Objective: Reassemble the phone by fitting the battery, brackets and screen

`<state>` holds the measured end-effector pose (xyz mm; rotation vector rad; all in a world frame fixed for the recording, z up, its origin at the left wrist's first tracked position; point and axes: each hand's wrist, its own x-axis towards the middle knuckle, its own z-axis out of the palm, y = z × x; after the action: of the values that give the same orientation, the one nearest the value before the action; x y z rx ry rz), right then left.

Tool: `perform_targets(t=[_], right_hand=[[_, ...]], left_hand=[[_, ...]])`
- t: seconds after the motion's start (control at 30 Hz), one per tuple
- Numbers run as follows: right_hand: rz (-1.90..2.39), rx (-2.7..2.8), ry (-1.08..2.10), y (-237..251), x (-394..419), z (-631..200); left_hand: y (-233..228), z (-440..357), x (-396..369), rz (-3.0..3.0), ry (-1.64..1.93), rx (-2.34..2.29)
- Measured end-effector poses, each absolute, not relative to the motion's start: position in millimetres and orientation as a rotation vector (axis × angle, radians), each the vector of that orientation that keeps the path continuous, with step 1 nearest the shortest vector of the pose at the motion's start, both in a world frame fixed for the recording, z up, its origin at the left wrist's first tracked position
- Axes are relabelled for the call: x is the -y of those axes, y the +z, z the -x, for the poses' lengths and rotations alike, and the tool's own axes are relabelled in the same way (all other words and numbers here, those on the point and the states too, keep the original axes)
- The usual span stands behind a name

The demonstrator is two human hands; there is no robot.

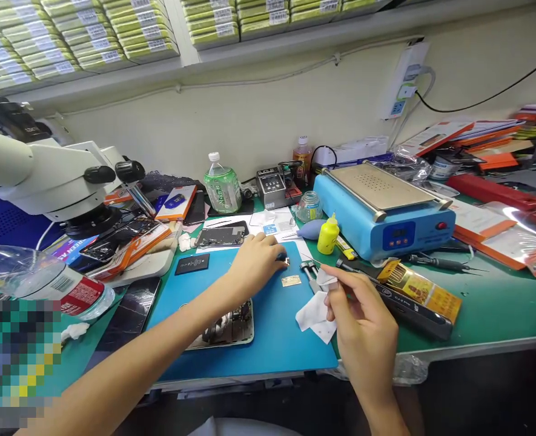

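Observation:
My left hand [256, 263] reaches across the blue mat [277, 339], fingers curled down over a small dark part at their tips, too small to name. Just below those fingertips lies a small metallic flat piece [291, 280]. My right hand [363, 327] pinches a white wipe [326, 280] between thumb and fingers; a thin metal tip pokes out beside it. More white wipe [315, 315] hangs or lies under that hand. Partly behind my left forearm sits an opened phone body [244, 324] with its insides showing. A black phone battery [192, 264] rests at the mat's upper left.
A yellow dropper bottle [328, 235] and a blue heating plate machine [386, 212] stand behind my right hand. A black tool [413, 309] lies to its right. On the left are a microscope [68, 175] and a plastic bottle [63, 284]. A phone screen [221, 236] lies behind the mat.

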<state>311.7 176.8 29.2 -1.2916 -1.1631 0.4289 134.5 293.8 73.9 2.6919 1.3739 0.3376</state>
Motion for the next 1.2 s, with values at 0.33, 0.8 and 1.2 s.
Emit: perform_targets(t=[0.33, 0.8, 1.2], right_hand=[[1.181, 0.922, 0.342, 24.6, -178.9, -305.6], [1.476, 1.544, 0.283, 65.7, -227.2, -302.3], [1.665, 1.766, 0.077, 74.2, -230.3, -319.4]], left_hand=[[93.1, -80.6, -243.7, -2.088, 0.903, -1.315], [39.2, 12.4, -172.8, -1.283, 1.44, -1.134], [32.9, 5.5, -156.2, -1.131, 1.419, -1.064]])
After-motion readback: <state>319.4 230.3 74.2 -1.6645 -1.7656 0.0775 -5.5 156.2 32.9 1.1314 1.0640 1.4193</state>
